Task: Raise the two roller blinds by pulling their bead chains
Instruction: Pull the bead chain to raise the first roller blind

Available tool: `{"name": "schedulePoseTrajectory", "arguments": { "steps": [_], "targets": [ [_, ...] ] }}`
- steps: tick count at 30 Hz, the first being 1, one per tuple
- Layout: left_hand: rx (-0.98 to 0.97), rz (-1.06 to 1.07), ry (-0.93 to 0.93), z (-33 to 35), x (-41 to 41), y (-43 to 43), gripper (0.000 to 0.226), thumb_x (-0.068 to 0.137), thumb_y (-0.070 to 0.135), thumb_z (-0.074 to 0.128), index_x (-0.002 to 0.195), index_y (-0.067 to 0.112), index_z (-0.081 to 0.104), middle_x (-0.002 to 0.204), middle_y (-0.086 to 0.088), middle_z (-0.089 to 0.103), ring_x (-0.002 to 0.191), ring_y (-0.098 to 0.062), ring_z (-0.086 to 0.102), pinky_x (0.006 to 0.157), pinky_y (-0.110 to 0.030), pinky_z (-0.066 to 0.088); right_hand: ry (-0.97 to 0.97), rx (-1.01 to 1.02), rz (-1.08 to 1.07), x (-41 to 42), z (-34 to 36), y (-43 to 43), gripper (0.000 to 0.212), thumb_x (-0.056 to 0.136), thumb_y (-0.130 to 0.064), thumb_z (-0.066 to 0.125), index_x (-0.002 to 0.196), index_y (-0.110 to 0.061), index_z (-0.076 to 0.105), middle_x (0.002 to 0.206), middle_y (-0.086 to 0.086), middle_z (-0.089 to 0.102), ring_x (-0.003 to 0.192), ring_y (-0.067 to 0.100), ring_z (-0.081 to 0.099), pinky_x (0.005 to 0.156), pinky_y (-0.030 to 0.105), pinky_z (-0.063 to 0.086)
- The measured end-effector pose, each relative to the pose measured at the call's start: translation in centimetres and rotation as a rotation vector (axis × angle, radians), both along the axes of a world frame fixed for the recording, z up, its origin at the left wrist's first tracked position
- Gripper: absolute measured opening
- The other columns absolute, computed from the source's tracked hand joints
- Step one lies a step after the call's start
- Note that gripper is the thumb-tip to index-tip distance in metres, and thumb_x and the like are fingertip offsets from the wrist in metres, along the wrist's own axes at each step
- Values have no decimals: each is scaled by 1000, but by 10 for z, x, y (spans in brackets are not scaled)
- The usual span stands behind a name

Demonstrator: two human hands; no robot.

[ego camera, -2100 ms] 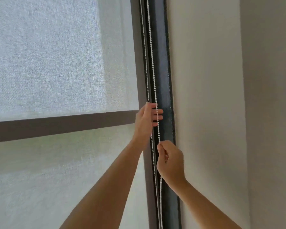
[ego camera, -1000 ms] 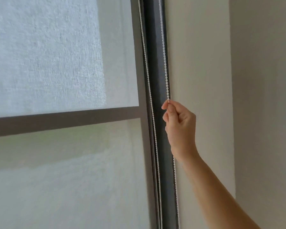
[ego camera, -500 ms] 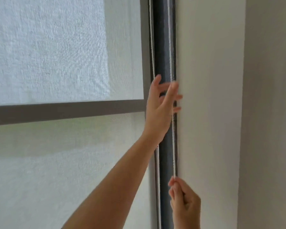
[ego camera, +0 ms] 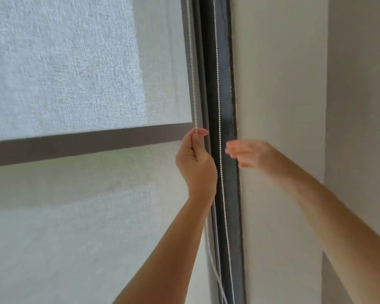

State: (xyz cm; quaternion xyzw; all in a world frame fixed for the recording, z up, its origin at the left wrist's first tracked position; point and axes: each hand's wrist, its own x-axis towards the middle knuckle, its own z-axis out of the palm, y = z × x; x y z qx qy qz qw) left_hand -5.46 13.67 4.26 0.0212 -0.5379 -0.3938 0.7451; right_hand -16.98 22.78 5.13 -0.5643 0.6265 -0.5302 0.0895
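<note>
While the left hand (ego camera: 195,163) is pinching the left strand of the bead chain (ego camera: 192,69) between thumb and forefinger, its fingers (ego camera: 201,132) are closing tightly on the beads, level with the dark horizontal bar (ego camera: 86,141) showing through the roller blind (ego camera: 64,62). That strand is running straight up from the grip along the blind's right edge and out of the top of the view. A second strand of the chain (ego camera: 219,128) is hanging just to the right of the left hand, in front of the dark window frame (ego camera: 225,95), and is passing down beside the left wrist to the bottom of the picture. The right hand (ego camera: 248,153) is hovering near this second strand at about the same height, blurred, with its fingers loosely spread and holding nothing; they are lying apart from the chain. Both forearms are reaching up from the lower edge of the view. The translucent fabric of the blind is covering the whole window on the left. A pale wall (ego camera: 283,106) is standing to the right of the frame.
</note>
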Motion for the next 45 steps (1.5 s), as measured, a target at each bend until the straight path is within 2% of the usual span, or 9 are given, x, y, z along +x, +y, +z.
{"name": "schedulePoseTrajectory", "arguments": {
  "steps": [5, 7, 9, 12, 26, 30, 34, 39, 45],
  "targets": [
    [16, -32, -71, -2, -15, 2, 32, 98, 6, 42, 82, 23, 63, 47, 17, 40, 45, -2, 31, 48, -15, 29, -110, -452, 142, 60, 144, -39, 22, 98, -25, 43, 114, -19, 58, 92, 3, 69, 76, 15, 70, 66, 27, 60],
    [6, -29, -74, -5, -16, 2, 30, 98, 6, 41, 81, 20, 62, 46, 16, 37, 43, -2, 29, 45, -15, 27, -263, -612, 171, 80, 154, -53, 24, 99, -14, 41, 109, -6, 62, 66, 3, 57, 49, 11, 49, 43, 24, 41],
    [-16, -25, -92, -9, -16, 1, 30, 98, 7, 41, 81, 19, 61, 48, 14, 36, 42, -3, 29, 43, -16, 26, -418, -726, 192, 86, 145, -59, 24, 99, -12, 41, 97, -6, 64, 57, 0, 38, 45, 8, 26, 41, 24, 19],
    [-22, -35, -152, -24, -16, 1, 29, 98, 5, 41, 80, 18, 60, 53, 4, 40, 46, -5, 31, 45, -16, 26, -466, -778, 182, 86, 126, -60, 26, 99, -12, 42, 84, -11, 64, 56, -2, 34, 43, 7, 23, 39, 23, 16],
    [99, -83, -691, -191, -12, -13, 31, 101, 16, 43, 81, 28, 62, 56, 17, 55, 48, -1, 47, 51, -16, 37, -384, -661, -81, 43, -61, -66, 28, 99, -11, 44, 79, -16, 64, 45, -12, 39, 39, 3, 28, 39, 16, 26],
    [108, -101, -742, -151, -3, -29, 22, 102, 26, 40, 103, 29, 61, 100, 8, 66, 92, 0, 60, 83, -20, 47, -341, -593, -180, 35, -110, -63, 29, 98, -9, 44, 78, -17, 65, 46, -9, 41, 40, 4, 31, 40, 15, 28],
    [42, -129, -592, -67, -7, -37, 23, 100, 28, 44, 115, 17, 59, 104, 0, 67, 96, -12, 64, 85, -30, 54, -337, -467, -259, 38, -176, -65, 30, 97, -7, 45, 75, -16, 64, 46, -5, 44, 41, 4, 35, 42, 14, 31],
    [-8, -219, -515, -50, -31, -19, 23, 101, 23, 43, 92, 19, 64, 65, 8, 61, 55, -4, 56, 51, -17, 46, -364, -321, -299, 53, -263, -69, 35, 95, 2, 47, 69, -14, 63, 39, -5, 42, 39, 2, 34, 42, 13, 27],
    [106, -19, -558, -164, -14, -12, 39, 99, 0, 41, 65, 18, 51, 54, 3, 46, 52, -13, 43, 51, -30, 36, -519, 0, -190, 26, -311, -52, 43, 88, 9, 54, 53, -15, 63, 39, 0, 36, 38, 14, 35, 45, 25, 30]
  ]
}}
